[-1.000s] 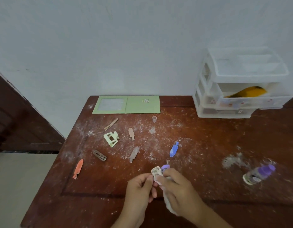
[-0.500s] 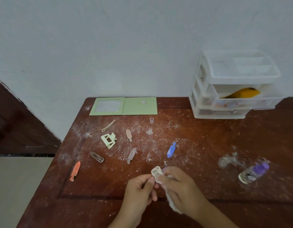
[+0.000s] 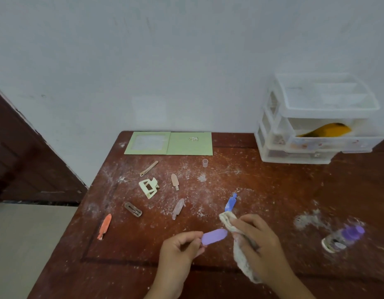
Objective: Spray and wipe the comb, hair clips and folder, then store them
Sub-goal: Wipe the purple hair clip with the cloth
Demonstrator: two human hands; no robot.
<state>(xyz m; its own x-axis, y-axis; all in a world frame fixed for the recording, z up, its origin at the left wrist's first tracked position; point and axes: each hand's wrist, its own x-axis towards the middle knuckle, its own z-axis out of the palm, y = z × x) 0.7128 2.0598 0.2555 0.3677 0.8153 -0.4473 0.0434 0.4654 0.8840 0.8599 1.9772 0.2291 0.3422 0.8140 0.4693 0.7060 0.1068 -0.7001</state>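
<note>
From the head camera, the left hand [image 3: 180,248] pinches one end of a purple hair clip [image 3: 214,236] between thumb and fingertips, the clip held above the near part of the tabletop [image 3: 262,201]. The right hand [image 3: 256,244] is curled round a bunched whitish cloth [image 3: 226,221], whose tip pokes out just beside the clip's free end — whether they touch I cannot tell.

A blue clip [image 3: 230,203] lies just beyond the cloth tip. Farther left, spread over the dusty surface and well apart from one another, lie a pale pink clip [image 3: 178,208], a tan clip [image 3: 175,181], a cream claw clip [image 3: 149,187], a brown snap clip [image 3: 133,209] and a slim beige pin [image 3: 148,168]. An orange clip [image 3: 104,226] rests near the left edge. The green folder [image 3: 169,143] lies open flat against the far edge by the wall, a small clear cap [image 3: 205,163] near it.

At the far right corner stands a white drawer unit [image 3: 294,152] — its upper drawers pulled out, a yellow comb [image 3: 325,129] in the middle one. A purple-capped spray bottle [image 3: 343,238] lies on its side right of the right hand, with bare tabletop between them.
</note>
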